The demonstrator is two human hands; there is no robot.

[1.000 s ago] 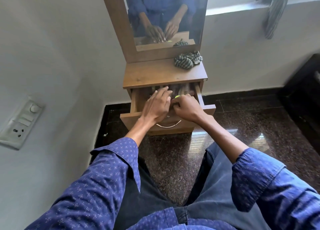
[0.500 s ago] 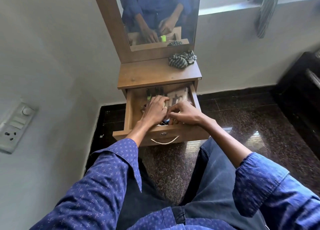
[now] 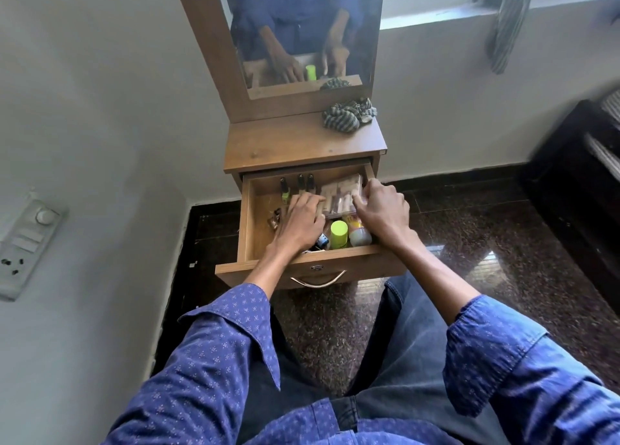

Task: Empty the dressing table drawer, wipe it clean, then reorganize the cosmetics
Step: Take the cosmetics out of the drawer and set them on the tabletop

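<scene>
The wooden drawer (image 3: 303, 266) of the dressing table stands pulled out, with cosmetics inside. A clear pouch (image 3: 339, 194) of small tubes lies at the back right. My left hand (image 3: 298, 223) bends its fingers over the pouch's left edge and my right hand (image 3: 380, 211) grips its right edge, thumb on top. Three nail polish bottles (image 3: 301, 183) stand along the back. A green-capped bottle (image 3: 339, 234) and an orange-and-white bottle (image 3: 359, 236) lie near the front between my hands. A small brown bottle (image 3: 274, 220) sits left of my left hand.
A striped cloth (image 3: 349, 115) lies bunched at the back right of the table top (image 3: 285, 149), below the mirror (image 3: 302, 32). A wall with a switch panel (image 3: 27, 243) is on the left. Dark furniture (image 3: 577, 176) stands on the right, on a polished stone floor.
The drawer has come further out. Both hands moved from the front middle of the drawer to the pouch at the back right, uncovering the green-capped bottle.
</scene>
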